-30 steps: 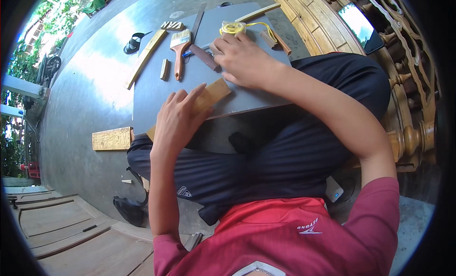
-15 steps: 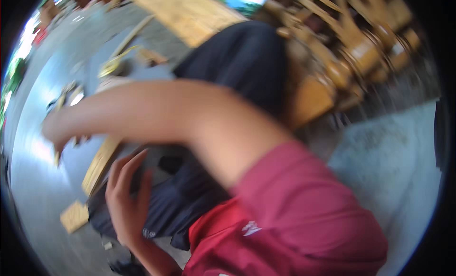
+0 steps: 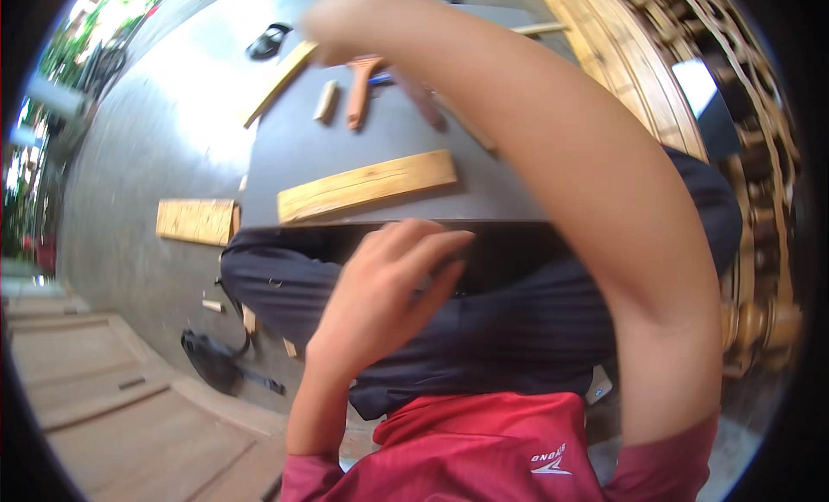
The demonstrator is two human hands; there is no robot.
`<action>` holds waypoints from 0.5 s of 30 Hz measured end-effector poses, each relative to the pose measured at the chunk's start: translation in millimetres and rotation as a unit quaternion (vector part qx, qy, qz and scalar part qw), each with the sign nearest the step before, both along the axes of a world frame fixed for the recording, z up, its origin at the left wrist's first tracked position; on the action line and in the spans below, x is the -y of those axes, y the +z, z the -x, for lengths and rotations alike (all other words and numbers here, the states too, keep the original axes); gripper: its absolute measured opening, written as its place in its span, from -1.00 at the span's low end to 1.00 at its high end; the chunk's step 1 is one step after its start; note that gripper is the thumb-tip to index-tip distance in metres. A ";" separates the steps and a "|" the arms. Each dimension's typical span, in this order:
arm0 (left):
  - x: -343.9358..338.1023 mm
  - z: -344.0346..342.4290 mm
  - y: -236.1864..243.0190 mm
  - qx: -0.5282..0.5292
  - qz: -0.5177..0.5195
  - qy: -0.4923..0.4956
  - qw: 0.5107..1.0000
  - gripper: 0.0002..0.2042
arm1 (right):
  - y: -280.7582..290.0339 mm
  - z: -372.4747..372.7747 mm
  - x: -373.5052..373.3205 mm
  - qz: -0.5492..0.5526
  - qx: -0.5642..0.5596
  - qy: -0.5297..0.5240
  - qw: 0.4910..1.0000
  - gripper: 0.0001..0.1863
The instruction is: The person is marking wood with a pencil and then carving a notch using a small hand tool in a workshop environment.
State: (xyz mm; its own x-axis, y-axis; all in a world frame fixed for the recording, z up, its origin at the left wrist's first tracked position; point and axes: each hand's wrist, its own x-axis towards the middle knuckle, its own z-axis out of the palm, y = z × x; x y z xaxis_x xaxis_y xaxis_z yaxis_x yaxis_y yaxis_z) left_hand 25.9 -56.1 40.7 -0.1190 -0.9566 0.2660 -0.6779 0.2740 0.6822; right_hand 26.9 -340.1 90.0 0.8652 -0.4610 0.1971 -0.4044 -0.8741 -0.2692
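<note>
My left hand [image 3: 397, 286] hangs over my lap just below the grey board's [image 3: 285, 148] near edge, fingers loosely bent and apart, holding nothing visible. A yellow wooden strip [image 3: 367, 187] lies along that edge above it. My right hand [image 3: 337, 27] reaches to the board's far side, blurred; its fingers are mostly hidden behind the wrist and forearm. Below it lie a wooden-handled brush [image 3: 357, 96], a short wood block [image 3: 326, 100] and a dark-handled tool [image 3: 419, 100]. A long pale strip [image 3: 276, 87] lies at the board's left edge.
A patterned wood piece [image 3: 192, 219], small offcuts and a black bag [image 3: 207, 359] are on the concrete floor at left. Wooden panels [image 3: 104, 390] lie at lower left. Carved wooden furniture [image 3: 760, 208] stands at right, with a dark phone-like device [image 3: 704, 104] showing a bright screen.
My left hand has let go of the wooden strip and drawn back over my lap. My right arm has swung up toward the board's far side. The view swung sharply, then returned.
</note>
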 end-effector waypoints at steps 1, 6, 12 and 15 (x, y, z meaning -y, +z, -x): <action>-6.5 10.8 1.4 -0.003 -0.007 0.000 1.000 -0.70 | -9.3 -13.8 -1.6 0.047 -0.135 -0.030 0.989 -0.63; -23.9 7.4 5.0 -0.002 -0.002 0.011 1.000 -0.65 | -26.0 30.6 13.2 0.030 -0.110 -0.046 0.992 -0.71; -57.4 28.9 78.5 -0.007 0.135 -0.146 0.980 -0.64 | -24.0 55.3 11.9 0.053 -0.124 -0.028 0.990 -0.69; -59.6 60.8 83.2 -0.027 0.232 -0.070 0.970 -0.76 | -30.6 31.7 -7.6 0.066 -0.138 -0.020 0.988 -0.67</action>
